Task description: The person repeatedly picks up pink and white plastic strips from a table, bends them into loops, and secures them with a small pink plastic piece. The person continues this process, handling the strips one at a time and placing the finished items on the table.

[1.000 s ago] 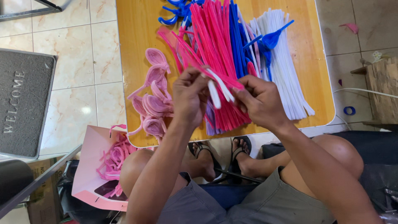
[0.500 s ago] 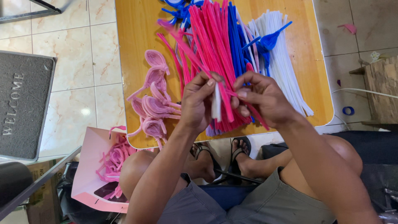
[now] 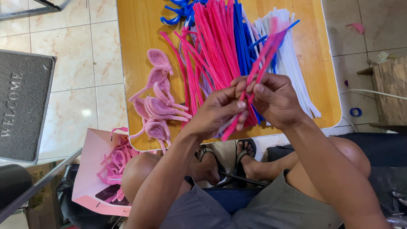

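Lower left, pink bag (image 3: 91, 169) w/ pink loops (image 3: 113, 163); center, both hands' fingers (image 3: 239, 106) pinching pink stems (image 3: 258, 63) above bench (image 3: 140, 51).

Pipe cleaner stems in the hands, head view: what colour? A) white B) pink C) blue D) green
B: both hands, left hand and right hand, pinch a few pink stems that stick up over the wooden table; the blue stems and white stems lie on the table, and no green ones show.
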